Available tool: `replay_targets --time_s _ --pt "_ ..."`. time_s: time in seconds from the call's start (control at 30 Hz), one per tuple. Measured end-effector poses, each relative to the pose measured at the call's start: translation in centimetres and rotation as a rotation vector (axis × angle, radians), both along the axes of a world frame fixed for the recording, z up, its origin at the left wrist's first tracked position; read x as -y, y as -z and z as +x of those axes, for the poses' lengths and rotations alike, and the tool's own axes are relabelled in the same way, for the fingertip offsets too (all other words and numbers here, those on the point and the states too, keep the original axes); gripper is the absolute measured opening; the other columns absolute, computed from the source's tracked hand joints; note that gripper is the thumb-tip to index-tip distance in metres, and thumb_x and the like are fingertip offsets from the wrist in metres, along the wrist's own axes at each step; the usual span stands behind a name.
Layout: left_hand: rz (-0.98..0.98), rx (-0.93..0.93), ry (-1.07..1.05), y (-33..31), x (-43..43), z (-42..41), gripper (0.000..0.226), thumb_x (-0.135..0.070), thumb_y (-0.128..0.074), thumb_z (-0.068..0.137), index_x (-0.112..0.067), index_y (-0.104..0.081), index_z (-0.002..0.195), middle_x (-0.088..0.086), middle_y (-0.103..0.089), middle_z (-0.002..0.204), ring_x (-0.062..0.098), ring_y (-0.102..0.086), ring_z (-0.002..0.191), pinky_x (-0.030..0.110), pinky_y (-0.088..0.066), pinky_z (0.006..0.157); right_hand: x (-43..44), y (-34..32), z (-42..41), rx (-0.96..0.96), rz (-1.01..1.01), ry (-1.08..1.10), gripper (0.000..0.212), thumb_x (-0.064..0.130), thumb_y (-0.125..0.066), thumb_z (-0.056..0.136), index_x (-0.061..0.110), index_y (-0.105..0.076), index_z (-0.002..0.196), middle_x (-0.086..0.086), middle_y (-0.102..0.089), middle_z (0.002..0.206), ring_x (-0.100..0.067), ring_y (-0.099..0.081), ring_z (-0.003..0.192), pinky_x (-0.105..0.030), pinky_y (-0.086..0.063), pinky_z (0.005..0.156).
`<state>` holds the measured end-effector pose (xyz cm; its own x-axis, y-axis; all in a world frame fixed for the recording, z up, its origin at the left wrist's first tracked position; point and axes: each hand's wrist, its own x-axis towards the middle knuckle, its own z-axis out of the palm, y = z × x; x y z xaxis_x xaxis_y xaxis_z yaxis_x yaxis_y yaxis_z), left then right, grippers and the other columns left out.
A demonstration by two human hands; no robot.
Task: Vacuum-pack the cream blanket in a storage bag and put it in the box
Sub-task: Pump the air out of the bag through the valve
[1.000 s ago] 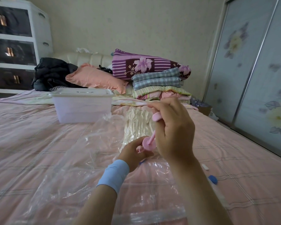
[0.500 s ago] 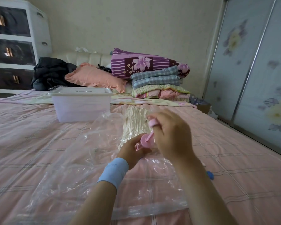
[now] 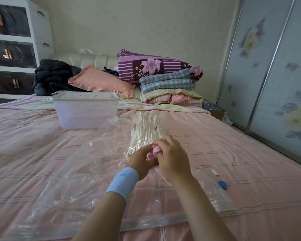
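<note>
Pink checked bedding [image 3: 42, 153] carries all your work. Your right hand [image 3: 172, 159] is closed over the small pink plastic hand pump's [image 3: 154, 152] top, and your left hand [image 3: 141, 162] is wrapped round its base, on the clear plastic storage bag [image 3: 73, 180]. Directly beyond your grip, touching it, lies the shrunken, wrinkled cream blanket [image 3: 146, 133], its long axis running away from you. Further off and left stands the lidded translucent white plastic box [image 3: 85, 112], nearer your left hand; I judge nothing blocks the way. A blue cap [image 3: 222, 184] and a white clip [image 3: 215, 172] sit right.
</note>
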<state>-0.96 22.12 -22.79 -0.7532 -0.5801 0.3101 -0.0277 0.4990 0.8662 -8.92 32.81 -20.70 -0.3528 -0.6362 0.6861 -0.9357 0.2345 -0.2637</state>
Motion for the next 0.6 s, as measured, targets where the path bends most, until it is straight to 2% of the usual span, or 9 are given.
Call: replay_targets --time_s 0.03,0.1,0.17,0.23,0.3,0.37,0.47,0.53,0.6 --pt "0.013 -0.012 0.001 0.1 0.0 -0.1 0.031 -0.012 -0.07 0.079 -0.042 -0.062 0.081 -0.019 -0.06 0.065 0.007 -0.056 0.07 0.026 -0.052 0.071 -0.2 -0.8 0.2 0.018 -0.027 -0.024 0.041 0.035 -0.037 0.093 0.017 -0.071 0.108 0.002 -0.062 0.105 -0.022 -0.057 0.095 -0.032 -0.047 0.069" --pt "0.027 -0.042 -0.009 0.0 0.1 0.0 0.033 -0.017 -0.073 0.079 -0.047 -0.064 0.088 -0.022 -0.064 0.072 0.004 -0.058 0.074 0.018 -0.049 0.07 -1.0 -3.1 0.8 0.0 -0.133 -0.061 0.044 0.034 -0.033 0.09 0.014 -0.071 0.099 0.002 -0.064 0.097 -0.022 -0.058 0.089 -0.035 -0.049 0.069" --pt "0.046 -0.076 -0.011 -0.1 0.2 0.3 0.04 -0.018 -0.076 0.079 -0.047 -0.065 0.104 -0.021 -0.069 0.088 -0.002 -0.061 0.083 0.005 -0.044 0.069 -1.9 -5.7 1.4 -0.084 -0.272 -0.089 0.035 0.028 -0.04 0.094 0.013 -0.071 0.095 0.001 -0.065 0.093 -0.02 -0.058 0.085 -0.034 -0.05 0.068" --pt "0.07 -0.095 -0.007 0.0 0.6 0.4 0.047 -0.017 -0.078 0.078 -0.045 -0.063 0.113 -0.02 -0.069 0.099 -0.005 -0.061 0.093 0.001 -0.043 0.072 -2.6 -8.0 2.4 -0.171 -0.414 -0.118 0.026 0.022 -0.049 0.097 0.012 -0.072 0.096 0.0 -0.066 0.093 -0.02 -0.06 0.085 -0.032 -0.05 0.068" --pt "0.065 -0.093 -0.007 0.1 0.7 0.5 0.045 -0.018 -0.079 0.077 -0.045 -0.064 0.111 -0.02 -0.069 0.097 0.001 -0.062 0.094 0.006 -0.044 0.078 -2.7 -8.9 3.2 -0.241 -0.514 -0.13 0.021 0.017 -0.054 0.098 0.01 -0.074 0.101 -0.002 -0.067 0.095 -0.022 -0.061 0.086 -0.032 -0.05 0.068" --pt "0.049 -0.079 -0.01 0.3 0.9 0.5 0.041 -0.024 -0.079 0.075 -0.048 -0.065 0.105 -0.021 -0.069 0.092 0.006 -0.062 0.093 0.017 -0.047 0.085 -2.3 -8.5 3.6 -0.26 -0.555 -0.102 0.022 0.015 -0.056 0.098 0.012 -0.074 0.108 -0.002 -0.066 0.098 -0.021 -0.06 0.087 -0.03 -0.049 0.068" --pt "0.038 -0.04 -0.008 0.2 0.8 0.5 0.037 -0.021 -0.076 0.076 -0.052 -0.065 0.094 -0.025 -0.067 0.082 0.007 -0.061 0.086 0.021 -0.048 0.082 -1.0 -5.4 2.6 -0.191 -0.42 0.008 0.029 0.02 -0.05 0.093 0.018 -0.072 0.111 0.003 -0.063 0.102 -0.018 -0.057 0.087 -0.025 -0.044 0.061" --pt "0.055 -0.013 -0.001 0.2 0.6 0.4 0.031 -0.015 -0.071 0.075 -0.044 -0.065 0.086 -0.02 -0.063 0.071 0.012 -0.058 0.078 0.031 -0.053 0.079 -0.1 -2.1 1.6 -0.118 -0.207 0.031 0.032 0.024 -0.045 0.091 0.02 -0.072 0.108 0.003 -0.061 0.101 -0.02 -0.059 0.086 -0.025 -0.04 0.059" --pt "0.049 0.012 0.004 0.2 0.2 0.4 0.027 -0.01 -0.067 0.076 -0.034 -0.064 0.087 -0.014 -0.059 0.069 0.015 -0.056 0.076 0.039 -0.055 0.077 0.2 0.4 0.8 -0.037 -0.043 0.021 0.026 0.022 -0.051 0.092 0.02 -0.071 0.109 0.002 -0.061 0.102 -0.023 -0.061 0.088 -0.027 -0.041 0.062"
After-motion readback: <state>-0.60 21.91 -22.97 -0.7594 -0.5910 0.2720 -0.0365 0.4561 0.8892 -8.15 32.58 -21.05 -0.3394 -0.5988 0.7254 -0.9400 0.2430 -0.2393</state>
